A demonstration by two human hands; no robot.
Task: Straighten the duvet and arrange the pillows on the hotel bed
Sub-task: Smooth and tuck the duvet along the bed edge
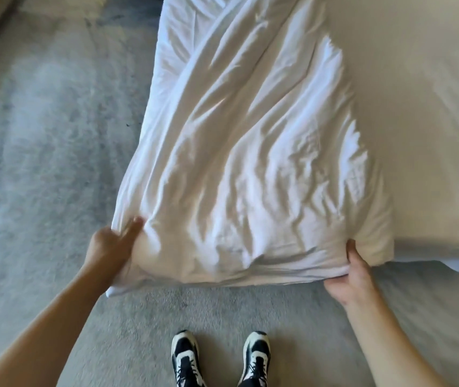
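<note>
1. Duvet (245, 152), white and creased, fills the frame's centre, running to the top.
2. Left hand (111, 244) grips its lower left corner.
3. Right hand (353, 272) clutches its lower right edge.
4. Shoes (220, 358) stand on carpet (41, 163) at bottom centre.

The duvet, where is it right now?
In the head view, the duvet lies bunched along the bed's left side, its near end gripped by both hands.

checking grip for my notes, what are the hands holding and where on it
Both hold the white duvet along its near edge at the foot of the bed: the left hand at the near-left corner, the right hand pinching the edge further right.
</note>
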